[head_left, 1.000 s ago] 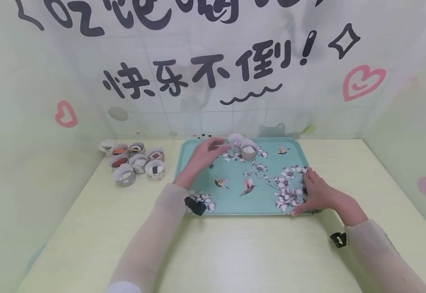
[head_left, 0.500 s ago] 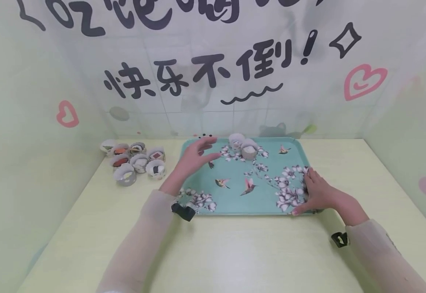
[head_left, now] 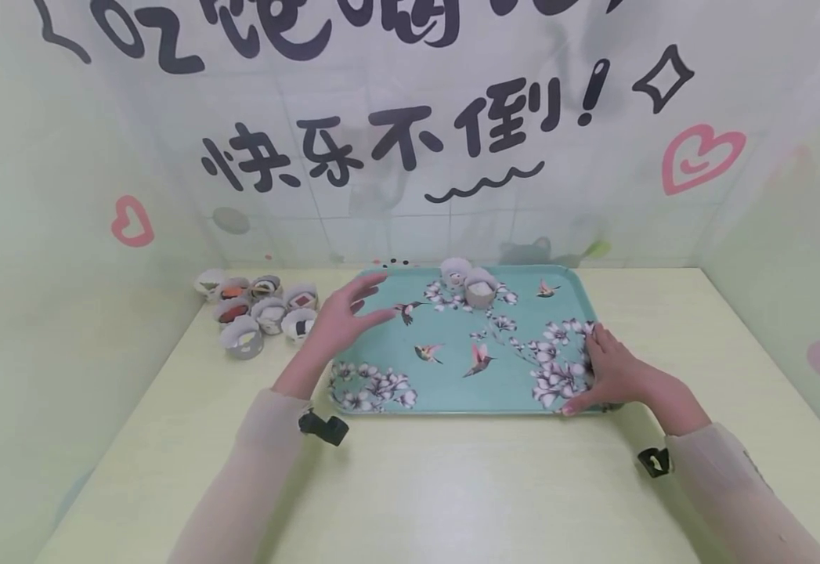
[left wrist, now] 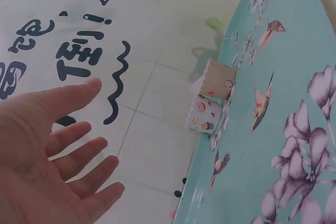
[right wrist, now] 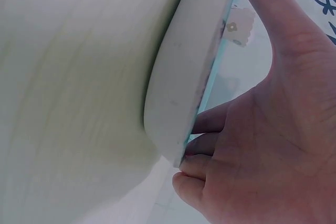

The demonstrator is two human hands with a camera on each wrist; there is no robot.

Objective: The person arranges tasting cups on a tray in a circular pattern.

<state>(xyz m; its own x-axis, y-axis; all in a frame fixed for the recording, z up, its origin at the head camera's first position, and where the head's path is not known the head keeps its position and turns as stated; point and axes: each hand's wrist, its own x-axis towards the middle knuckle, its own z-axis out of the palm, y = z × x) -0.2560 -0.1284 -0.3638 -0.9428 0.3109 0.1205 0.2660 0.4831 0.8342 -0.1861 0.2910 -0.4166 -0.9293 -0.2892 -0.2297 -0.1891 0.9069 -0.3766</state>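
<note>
My left hand hovers over the left part of a turquoise tray printed with flowers and birds. Its fingers are spread and nothing lies in them; the left wrist view shows the bare palm. At the tray's near right corner, my right hand holds the rim, thumb on the front edge and fingers along the right side. Two small paper cups stand together at the tray's back edge: a pale patterned cup and a brown cup with something white inside.
Left of the tray, several similar paper cups cluster on the pale wooden table. They hold sushi-like pieces, among them a cup with a red piece and a grey cup. Printed walls enclose the table at the back and sides.
My left hand has drawn away from the two cups on the tray, moving left and slightly nearer me. The right hand and the tray have stayed in place.
</note>
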